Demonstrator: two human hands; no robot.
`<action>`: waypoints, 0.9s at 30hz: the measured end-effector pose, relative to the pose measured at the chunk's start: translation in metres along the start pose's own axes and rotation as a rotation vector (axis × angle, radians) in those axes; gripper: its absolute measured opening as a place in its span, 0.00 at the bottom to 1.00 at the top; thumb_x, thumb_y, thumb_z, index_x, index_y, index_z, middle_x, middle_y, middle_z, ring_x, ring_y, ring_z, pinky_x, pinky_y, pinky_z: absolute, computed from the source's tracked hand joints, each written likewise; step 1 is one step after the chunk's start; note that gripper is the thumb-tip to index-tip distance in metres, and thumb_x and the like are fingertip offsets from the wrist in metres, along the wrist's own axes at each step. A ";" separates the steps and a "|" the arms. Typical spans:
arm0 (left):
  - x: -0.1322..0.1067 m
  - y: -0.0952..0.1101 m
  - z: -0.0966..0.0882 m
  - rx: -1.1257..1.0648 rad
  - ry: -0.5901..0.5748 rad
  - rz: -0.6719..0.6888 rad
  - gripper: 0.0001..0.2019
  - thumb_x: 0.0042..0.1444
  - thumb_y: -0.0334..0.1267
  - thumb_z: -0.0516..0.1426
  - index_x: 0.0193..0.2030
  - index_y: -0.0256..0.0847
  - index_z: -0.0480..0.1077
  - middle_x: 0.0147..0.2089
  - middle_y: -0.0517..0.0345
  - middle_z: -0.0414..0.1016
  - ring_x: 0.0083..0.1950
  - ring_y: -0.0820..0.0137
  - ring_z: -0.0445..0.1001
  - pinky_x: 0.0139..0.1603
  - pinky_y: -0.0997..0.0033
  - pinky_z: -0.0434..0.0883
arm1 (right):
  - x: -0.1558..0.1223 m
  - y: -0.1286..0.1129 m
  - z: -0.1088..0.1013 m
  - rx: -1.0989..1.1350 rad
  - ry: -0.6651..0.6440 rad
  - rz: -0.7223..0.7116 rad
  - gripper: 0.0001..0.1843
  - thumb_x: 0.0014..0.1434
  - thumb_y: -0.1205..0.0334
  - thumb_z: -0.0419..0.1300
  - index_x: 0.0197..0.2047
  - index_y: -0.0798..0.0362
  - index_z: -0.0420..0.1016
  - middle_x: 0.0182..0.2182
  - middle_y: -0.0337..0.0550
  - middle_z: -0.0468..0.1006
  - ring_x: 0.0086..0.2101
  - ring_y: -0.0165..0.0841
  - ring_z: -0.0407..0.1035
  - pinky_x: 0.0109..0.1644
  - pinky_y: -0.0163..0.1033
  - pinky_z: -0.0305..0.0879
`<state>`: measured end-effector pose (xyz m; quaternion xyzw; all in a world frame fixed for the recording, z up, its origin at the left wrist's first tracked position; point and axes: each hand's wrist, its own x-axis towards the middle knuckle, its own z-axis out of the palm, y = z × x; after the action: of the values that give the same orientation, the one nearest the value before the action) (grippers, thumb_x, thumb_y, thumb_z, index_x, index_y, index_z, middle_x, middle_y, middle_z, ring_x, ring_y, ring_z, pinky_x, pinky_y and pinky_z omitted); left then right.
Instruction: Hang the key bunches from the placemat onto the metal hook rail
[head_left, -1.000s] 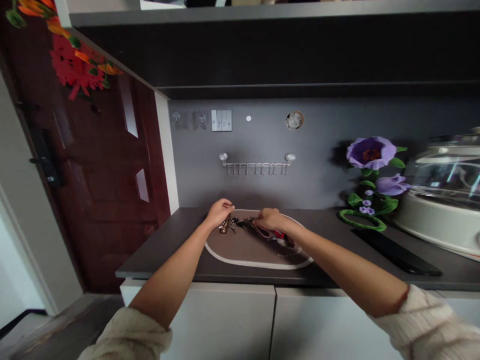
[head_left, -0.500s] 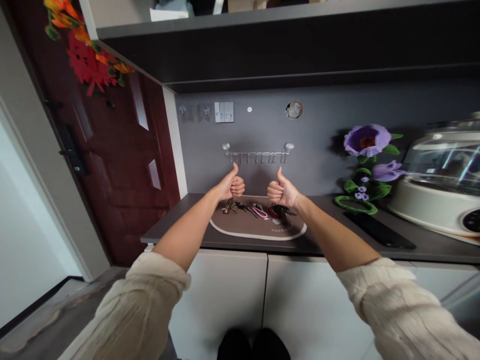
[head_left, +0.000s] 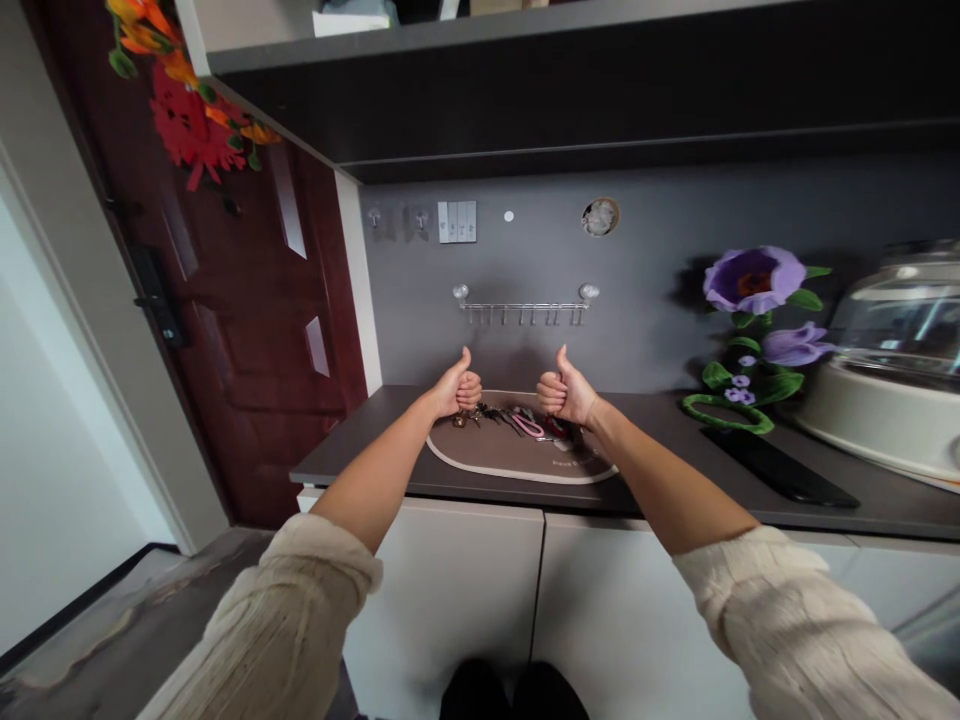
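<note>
Shoes: I read black shoes [head_left: 514,695] at the bottom edge of my feed.

Sleeves: cream knit sleeves [head_left: 285,620] are pushed up both forearms.

Cabinet: white doors [head_left: 442,610] sit below the surface.

Surface: the dark surface [head_left: 360,445] carries the mat, slab and cooker.

Mat: a brown mat [head_left: 517,460] with a cream border lies at the surface's middle.

Keys: a bunch of keys [head_left: 480,414] lies on the mat's far part, between the hands, with a pink strap [head_left: 527,427] beside it.

Left hand: the left hand [head_left: 459,391] is just above the keys; fingers curled shut, thumb up, holding nothing.

Right hand: the right hand [head_left: 561,394] is just above the mat's far edge; fingers curled shut, thumb up, holding nothing.

Right side: a black slab [head_left: 780,480] lies near a glass-lidded cooker [head_left: 892,380].

Wall: a hook rail [head_left: 521,312] is mounted above the hands, with an artificial flower [head_left: 754,280] to its right.

Left side: a dark red door [head_left: 255,300] stands beyond the surface.
</note>
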<state>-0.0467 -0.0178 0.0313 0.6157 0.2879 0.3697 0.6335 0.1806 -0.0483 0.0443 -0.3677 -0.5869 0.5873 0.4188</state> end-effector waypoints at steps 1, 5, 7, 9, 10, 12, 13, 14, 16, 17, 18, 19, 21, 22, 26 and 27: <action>0.001 0.003 -0.002 0.035 0.037 0.025 0.28 0.43 0.65 0.41 0.13 0.40 0.47 0.11 0.67 0.40 0.13 0.81 0.42 0.16 0.76 0.45 | 0.005 -0.002 0.003 0.007 -0.004 -0.018 0.31 0.44 0.30 0.32 0.15 0.52 0.43 0.10 0.31 0.43 0.13 0.22 0.38 0.16 0.30 0.39; 0.010 0.007 -0.012 0.212 0.300 0.189 0.19 0.46 0.53 0.51 0.19 0.38 0.56 0.12 0.68 0.46 0.14 0.82 0.45 0.18 0.77 0.49 | 0.031 -0.003 0.019 0.005 0.064 -0.118 0.26 0.49 0.37 0.43 0.20 0.52 0.55 0.10 0.28 0.43 0.12 0.22 0.37 0.16 0.29 0.36; 0.018 0.003 -0.021 0.319 0.457 0.255 0.15 0.47 0.48 0.53 0.21 0.38 0.59 0.13 0.67 0.52 0.16 0.81 0.50 0.20 0.77 0.51 | 0.045 -0.001 0.028 -0.019 0.164 -0.156 0.19 0.51 0.44 0.48 0.25 0.53 0.60 0.10 0.27 0.45 0.12 0.21 0.37 0.16 0.29 0.36; 0.025 -0.006 -0.031 0.437 0.596 0.286 0.12 0.48 0.44 0.52 0.23 0.37 0.62 0.16 0.65 0.58 0.18 0.80 0.55 0.23 0.78 0.55 | 0.059 0.004 0.037 -0.066 0.276 -0.165 0.12 0.52 0.53 0.50 0.28 0.54 0.62 0.11 0.28 0.51 0.12 0.20 0.42 0.16 0.29 0.39; 0.028 -0.011 -0.035 0.496 0.648 0.291 0.10 0.48 0.42 0.51 0.24 0.37 0.63 0.17 0.64 0.61 0.20 0.80 0.58 0.25 0.78 0.56 | 0.066 0.008 0.041 -0.103 0.327 -0.158 0.09 0.52 0.57 0.51 0.28 0.54 0.63 0.12 0.30 0.54 0.13 0.20 0.45 0.16 0.28 0.41; 0.032 -0.022 -0.044 0.615 0.707 0.288 0.07 0.48 0.38 0.51 0.27 0.36 0.66 0.20 0.62 0.65 0.22 0.78 0.61 0.27 0.78 0.58 | 0.079 0.016 0.048 -0.203 0.407 -0.137 0.05 0.51 0.63 0.51 0.29 0.56 0.64 0.15 0.33 0.61 0.14 0.20 0.51 0.18 0.28 0.46; 0.034 -0.028 -0.047 0.672 0.712 0.280 0.07 0.48 0.36 0.51 0.29 0.36 0.67 0.22 0.60 0.67 0.23 0.78 0.62 0.28 0.77 0.59 | 0.085 0.021 0.051 -0.265 0.435 -0.132 0.04 0.50 0.65 0.52 0.29 0.56 0.65 0.17 0.34 0.64 0.15 0.21 0.53 0.20 0.28 0.49; 0.034 -0.033 -0.050 0.725 0.702 0.269 0.06 0.47 0.35 0.51 0.30 0.36 0.67 0.23 0.59 0.68 0.24 0.77 0.63 0.29 0.77 0.60 | 0.090 0.027 0.053 -0.338 0.451 -0.133 0.04 0.49 0.66 0.52 0.29 0.56 0.66 0.18 0.35 0.65 0.17 0.21 0.55 0.21 0.28 0.51; 0.035 -0.041 -0.053 0.813 0.652 0.247 0.06 0.46 0.33 0.52 0.30 0.36 0.69 0.26 0.58 0.70 0.26 0.77 0.64 0.30 0.77 0.61 | 0.098 0.037 0.055 -0.519 0.456 -0.158 0.04 0.47 0.68 0.53 0.28 0.57 0.68 0.20 0.37 0.68 0.19 0.22 0.58 0.25 0.29 0.54; 0.035 -0.044 -0.054 0.843 0.622 0.236 0.06 0.45 0.31 0.52 0.30 0.35 0.70 0.27 0.57 0.71 0.27 0.77 0.65 0.31 0.77 0.61 | 0.101 0.041 0.055 -0.624 0.446 -0.175 0.04 0.46 0.68 0.53 0.27 0.57 0.69 0.21 0.37 0.70 0.21 0.22 0.59 0.27 0.29 0.55; 0.035 -0.045 -0.055 0.867 0.594 0.225 0.07 0.45 0.30 0.52 0.29 0.35 0.70 0.27 0.57 0.71 0.27 0.76 0.65 0.31 0.77 0.61 | 0.103 0.045 0.055 -0.731 0.432 -0.190 0.05 0.45 0.68 0.54 0.27 0.57 0.70 0.22 0.38 0.71 0.22 0.23 0.60 0.28 0.29 0.55; 0.036 -0.047 -0.055 0.886 0.569 0.216 0.07 0.44 0.30 0.52 0.28 0.35 0.71 0.27 0.57 0.71 0.27 0.76 0.65 0.31 0.77 0.61 | 0.105 0.048 0.055 -0.832 0.416 -0.202 0.05 0.45 0.68 0.54 0.27 0.57 0.71 0.23 0.39 0.72 0.24 0.24 0.62 0.30 0.29 0.55; 0.037 -0.049 -0.055 0.908 0.538 0.198 0.07 0.44 0.29 0.52 0.27 0.35 0.71 0.26 0.57 0.71 0.26 0.76 0.65 0.30 0.77 0.61 | 0.106 0.053 0.054 -1.004 0.393 -0.220 0.06 0.46 0.67 0.54 0.28 0.56 0.72 0.25 0.40 0.73 0.26 0.26 0.64 0.31 0.30 0.55; 0.038 -0.050 -0.055 0.913 0.527 0.189 0.07 0.44 0.30 0.52 0.27 0.35 0.71 0.26 0.57 0.71 0.26 0.76 0.65 0.30 0.77 0.61 | 0.106 0.054 0.054 -1.072 0.381 -0.228 0.07 0.47 0.66 0.54 0.29 0.55 0.73 0.27 0.41 0.74 0.28 0.27 0.65 0.32 0.30 0.56; 0.042 -0.054 -0.056 0.890 0.497 0.172 0.07 0.45 0.32 0.52 0.28 0.35 0.71 0.25 0.57 0.71 0.25 0.76 0.64 0.28 0.76 0.60 | 0.104 0.057 0.055 -1.251 0.319 -0.217 0.09 0.49 0.64 0.54 0.33 0.54 0.74 0.31 0.44 0.76 0.32 0.30 0.67 0.34 0.31 0.56; 0.042 -0.055 -0.056 0.880 0.491 0.172 0.07 0.46 0.33 0.52 0.28 0.35 0.71 0.25 0.57 0.71 0.25 0.76 0.64 0.28 0.76 0.60 | 0.104 0.058 0.056 -1.277 0.303 -0.205 0.10 0.49 0.64 0.54 0.34 0.54 0.74 0.32 0.45 0.76 0.33 0.31 0.67 0.34 0.31 0.56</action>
<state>-0.0626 0.0505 -0.0238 0.7406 0.5050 0.3981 0.1949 0.0861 0.0293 -0.0047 -0.5644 -0.7863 0.0233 0.2503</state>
